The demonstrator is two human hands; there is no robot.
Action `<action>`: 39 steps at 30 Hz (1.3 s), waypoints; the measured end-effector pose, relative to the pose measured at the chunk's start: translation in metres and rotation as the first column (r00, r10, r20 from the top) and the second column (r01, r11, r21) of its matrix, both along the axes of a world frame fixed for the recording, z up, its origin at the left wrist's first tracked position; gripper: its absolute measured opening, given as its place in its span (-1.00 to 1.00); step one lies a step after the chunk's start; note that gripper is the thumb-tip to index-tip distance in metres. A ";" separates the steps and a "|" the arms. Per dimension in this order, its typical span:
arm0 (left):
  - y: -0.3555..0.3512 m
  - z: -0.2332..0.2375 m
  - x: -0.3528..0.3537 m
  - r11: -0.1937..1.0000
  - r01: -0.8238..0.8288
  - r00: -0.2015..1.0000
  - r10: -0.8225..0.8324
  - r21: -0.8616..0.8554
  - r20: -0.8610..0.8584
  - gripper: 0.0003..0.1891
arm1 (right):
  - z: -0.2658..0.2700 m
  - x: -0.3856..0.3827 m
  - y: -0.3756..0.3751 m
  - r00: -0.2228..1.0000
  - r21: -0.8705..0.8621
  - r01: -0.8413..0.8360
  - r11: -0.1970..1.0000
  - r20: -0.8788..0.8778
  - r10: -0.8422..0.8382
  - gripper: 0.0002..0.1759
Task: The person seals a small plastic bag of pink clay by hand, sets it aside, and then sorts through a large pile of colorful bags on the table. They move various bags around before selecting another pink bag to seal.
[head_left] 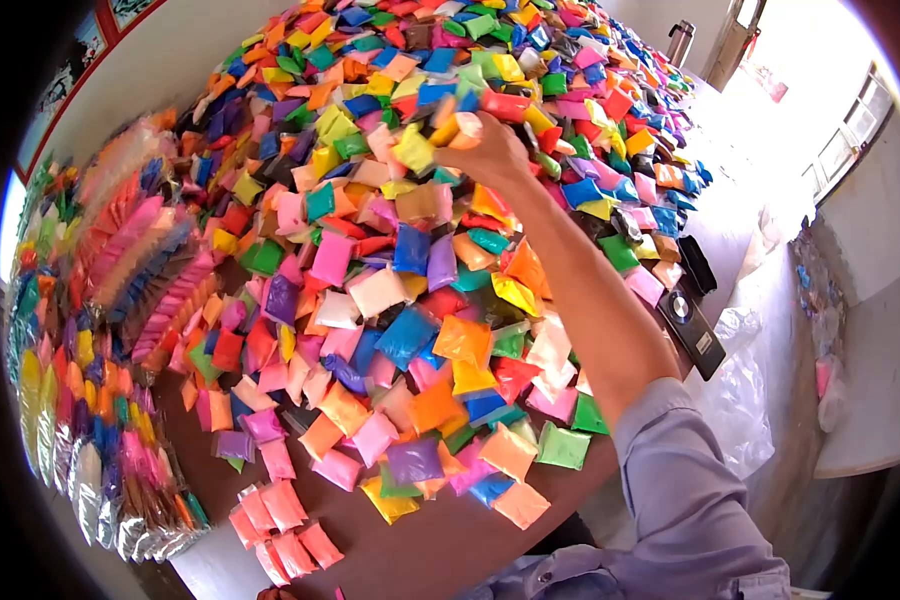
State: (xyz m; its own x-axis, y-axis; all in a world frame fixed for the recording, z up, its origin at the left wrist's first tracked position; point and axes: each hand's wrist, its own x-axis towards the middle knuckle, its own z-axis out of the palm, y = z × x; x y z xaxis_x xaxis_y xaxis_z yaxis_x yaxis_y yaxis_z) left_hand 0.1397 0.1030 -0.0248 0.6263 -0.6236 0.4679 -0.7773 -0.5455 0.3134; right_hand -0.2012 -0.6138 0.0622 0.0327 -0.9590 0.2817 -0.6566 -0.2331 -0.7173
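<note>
My right hand reaches into the upper part of a large heap of small coloured packets. Its fingers close round several packets, among them a yellow packet and an orange one at the fingertips, slightly blurred. Only a sliver of my left hand shows at the bottom edge, its fingers mostly cut off. Just above it, several coral-pink packets lie in a small group on the brown table.
Bundles of packets in clear plastic stand along the left side. A black phone and a dark case lie at the right edge. Clear plastic bags hang beyond it. A metal flask stands at the back right.
</note>
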 end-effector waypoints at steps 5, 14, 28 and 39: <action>0.008 -0.011 0.008 0.999 -0.031 0.999 0.031 0.017 0.020 -0.68 | 0.025 0.066 0.018 0.997 0.044 -0.069 0.997 -0.033 0.070 -0.09; 0.016 -0.040 0.080 0.846 0.528 0.773 -0.446 -0.068 0.451 -0.75 | 0.019 0.136 0.079 0.912 -0.157 -0.340 0.927 -0.295 0.284 -0.27; 0.007 -0.010 0.004 0.998 -0.016 1.000 0.017 -0.058 0.014 -0.74 | 0.018 0.124 0.185 0.758 -0.173 -0.580 0.796 -0.474 0.449 -0.34; -0.003 0.008 -0.008 0.997 0.000 1.000 -0.002 -0.072 -0.025 -0.77 | 0.013 0.066 0.223 0.772 -0.016 -0.570 0.821 -0.353 0.529 -0.39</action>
State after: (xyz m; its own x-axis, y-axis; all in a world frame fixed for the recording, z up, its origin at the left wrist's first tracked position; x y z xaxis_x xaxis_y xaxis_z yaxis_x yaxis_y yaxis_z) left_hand 0.1318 0.0997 -0.0169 0.6380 -0.5895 0.4955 -0.7691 -0.5203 0.3712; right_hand -0.1352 -0.3905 0.0753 0.6510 -0.7103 0.2678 -0.5756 -0.6919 -0.4358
